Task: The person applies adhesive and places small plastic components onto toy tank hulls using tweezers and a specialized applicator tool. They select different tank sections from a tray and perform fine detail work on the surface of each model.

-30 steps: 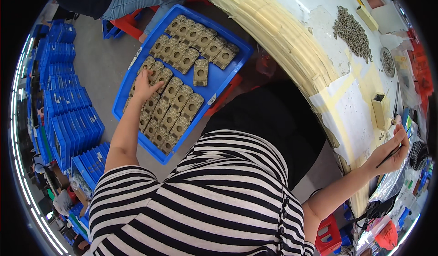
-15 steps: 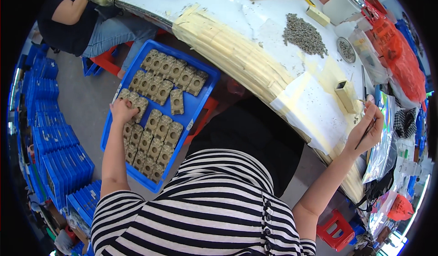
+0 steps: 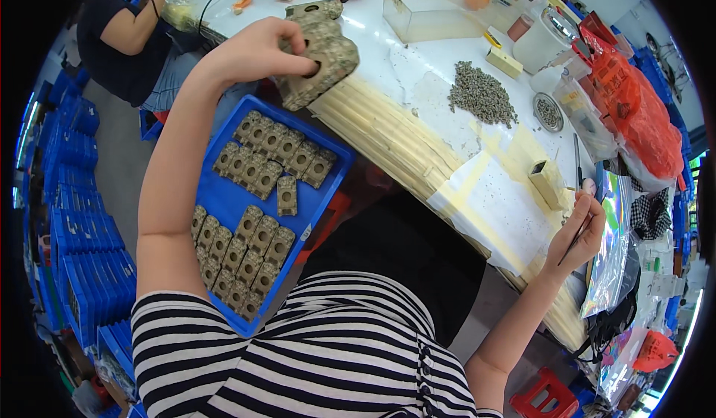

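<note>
My left hand [image 3: 257,49] is raised over the table edge, its fingers gripping a camouflage-patterned toy tank hull [image 3: 332,60] by the round openings; whether a second hull is in the grip I cannot tell. Just beyond it, a similar hull [image 3: 317,8] sits on the table. Below my left forearm, the blue tray [image 3: 307,202] carries rows of camouflage hulls [image 3: 262,231]. At the right, my right hand [image 3: 578,231] is closed around a thin dark-handled brush-like tool [image 3: 573,245]. Near its tip stands a cream taped block [image 3: 548,183].
The white table [image 3: 403,75] has a taped front edge [image 3: 403,138]. On it lie a pile of small grey pieces [image 3: 481,93], a round dish [image 3: 548,111], white paper [image 3: 485,209] and a clear box [image 3: 421,15]. A co-worker [image 3: 119,34] sits at far left, by stacked blue trays [image 3: 93,261].
My left hand has lifted from the tray up to the table edge with a camouflage hull. A gap shows in the tray's left row. My right hand still holds the thin tool.
</note>
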### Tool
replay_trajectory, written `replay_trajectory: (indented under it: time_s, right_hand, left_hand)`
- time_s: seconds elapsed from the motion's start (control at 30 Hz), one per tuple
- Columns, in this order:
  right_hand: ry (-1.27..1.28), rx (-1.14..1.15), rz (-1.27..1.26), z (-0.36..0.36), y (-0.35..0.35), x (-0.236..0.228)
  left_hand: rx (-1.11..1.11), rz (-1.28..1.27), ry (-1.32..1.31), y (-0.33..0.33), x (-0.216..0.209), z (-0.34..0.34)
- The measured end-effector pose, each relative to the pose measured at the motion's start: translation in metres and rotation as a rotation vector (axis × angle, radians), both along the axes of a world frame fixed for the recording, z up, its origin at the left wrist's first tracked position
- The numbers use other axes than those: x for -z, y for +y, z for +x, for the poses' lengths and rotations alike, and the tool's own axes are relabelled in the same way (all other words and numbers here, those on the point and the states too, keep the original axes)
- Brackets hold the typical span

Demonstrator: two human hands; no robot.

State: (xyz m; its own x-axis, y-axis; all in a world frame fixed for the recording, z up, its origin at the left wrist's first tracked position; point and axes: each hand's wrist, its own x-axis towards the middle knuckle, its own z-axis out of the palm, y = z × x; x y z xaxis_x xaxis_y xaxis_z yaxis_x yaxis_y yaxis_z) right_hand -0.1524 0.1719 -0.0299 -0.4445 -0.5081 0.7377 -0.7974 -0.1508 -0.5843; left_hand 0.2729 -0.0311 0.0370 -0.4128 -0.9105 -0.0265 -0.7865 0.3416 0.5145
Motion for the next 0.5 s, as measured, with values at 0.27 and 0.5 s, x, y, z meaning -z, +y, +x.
replay_trajectory:
  time_s: [0.27,0.5]
  right_hand:
    - [0.142,0.073,0.022,0.006,0.000,-0.010]
    - [0.031,0.013,0.013,0.003,0.005,0.002]
  left_hand:
    - [0.089,-0.042,-0.282,-0.060,0.014,-0.069]
    - [-0.022,-0.807,0.336,0.001,0.060,-0.020]
